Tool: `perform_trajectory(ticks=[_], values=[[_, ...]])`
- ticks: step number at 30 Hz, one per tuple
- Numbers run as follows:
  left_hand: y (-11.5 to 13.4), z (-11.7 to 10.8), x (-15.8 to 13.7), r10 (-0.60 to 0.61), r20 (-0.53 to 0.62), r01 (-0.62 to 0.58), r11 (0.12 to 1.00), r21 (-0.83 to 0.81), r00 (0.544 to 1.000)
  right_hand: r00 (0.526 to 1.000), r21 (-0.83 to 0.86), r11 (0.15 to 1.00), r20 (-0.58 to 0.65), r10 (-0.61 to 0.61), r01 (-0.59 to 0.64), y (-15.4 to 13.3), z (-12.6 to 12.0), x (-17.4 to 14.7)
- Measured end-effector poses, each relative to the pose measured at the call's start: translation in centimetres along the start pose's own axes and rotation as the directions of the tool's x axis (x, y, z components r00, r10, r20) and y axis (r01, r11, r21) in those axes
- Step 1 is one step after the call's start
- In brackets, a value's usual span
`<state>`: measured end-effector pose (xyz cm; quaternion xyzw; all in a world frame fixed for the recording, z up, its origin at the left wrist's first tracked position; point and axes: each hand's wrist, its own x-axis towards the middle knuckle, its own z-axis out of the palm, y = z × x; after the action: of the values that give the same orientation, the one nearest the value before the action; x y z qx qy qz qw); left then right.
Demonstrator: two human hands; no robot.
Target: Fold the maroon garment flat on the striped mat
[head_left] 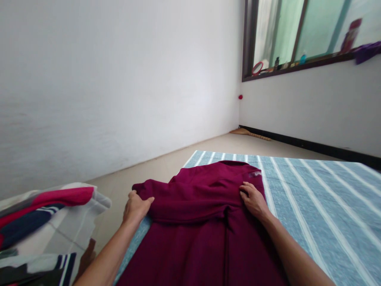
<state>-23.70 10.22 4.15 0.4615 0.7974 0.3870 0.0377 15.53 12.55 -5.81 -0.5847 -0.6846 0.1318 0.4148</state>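
Observation:
A maroon long-sleeved garment (193,246) is spread over the blue-and-white striped bed cover (297,190). Its collar end lies away from me, and one sleeve (184,206) stretches sideways across the body in loose folds. My left hand (136,207) grips the end of that sleeve between thumb and fingers at the cover's left edge. On the garment's right side, my right hand (253,200) has its fingers bent and close together on the fabric, and the cloth under the fingertips is partly hidden. A small pale patch shows near the upper right edge.
At the lower left is a pile of clothes (68,222) in white, red, navy and grey. A white wall (119,79) stands beyond a strip of floor (149,169). A straw broom (250,133) lies in the corner, and the window sill (315,65) holds several bottles and a mirror.

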Motion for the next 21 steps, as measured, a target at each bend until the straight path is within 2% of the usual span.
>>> perform_trajectory(ticks=[2,3,4,6,8,9,11,12,14,17,21], values=[[1.3,-0.4,-1.0,0.187,-0.026,-0.172,0.943,0.286,0.982,1.0,-0.002,1.0,-0.002,-0.003,0.003,0.0,0.0,0.0],[2.2,-0.5,-1.8,0.314,-0.004,-0.293,0.891,0.348,0.949,1.0,-0.002,1.0,-0.003,-0.004,0.004,0.0,0.0,0.0],[3.1,-0.5,-2.9,0.438,0.049,-0.425,0.833,0.354,0.898,1.0,-0.002,1.0,-0.003,-0.004,0.004,0.0,0.1,-0.1],[5.0,-0.1,-5.5,0.617,0.194,-0.646,0.721,0.252,0.763,1.0,-0.003,1.0,-0.006,-0.003,0.003,0.1,0.1,-0.1],[6.9,0.6,-8.4,0.733,0.378,-0.807,0.585,0.074,0.566,1.0,-0.005,1.0,-0.009,0.002,-0.002,0.1,0.2,-0.1],[7.8,1.0,-9.9,0.757,0.442,-0.848,0.529,0.015,0.48,1.0,-0.007,1.0,-0.011,0.004,-0.004,0.1,0.2,-0.1],[9.4,2.2,-12.3,0.759,0.531,-0.891,0.455,-0.019,0.376,1.0,-0.01,1.0,-0.014,0.007,-0.007,0.1,0.3,-0.1],[10.0,2.8,-13.2,0.754,0.554,-0.903,0.43,-0.009,0.354,1.0,-0.012,1.0,-0.015,0.007,-0.008,0.1,0.3,-0.1],[10.9,4.1,-14.2,0.729,0.593,-0.919,0.392,0.048,0.342,1.0,-0.016,1.0,-0.016,0.007,-0.007,0.1,0.2,-0.1],[11.3,5.7,-14.5,0.738,0.598,-0.944,0.311,0.11,0.313,1.0,-0.018,1.0,-0.015,0.005,-0.005,0.1,0.2,-0.1],[10.3,6.6,-14.3,0.848,0.498,-0.984,0.144,0.11,0.18,1.0,-0.013,1.0,-0.012,0.008,-0.008,0.0,0.1,0.0]])
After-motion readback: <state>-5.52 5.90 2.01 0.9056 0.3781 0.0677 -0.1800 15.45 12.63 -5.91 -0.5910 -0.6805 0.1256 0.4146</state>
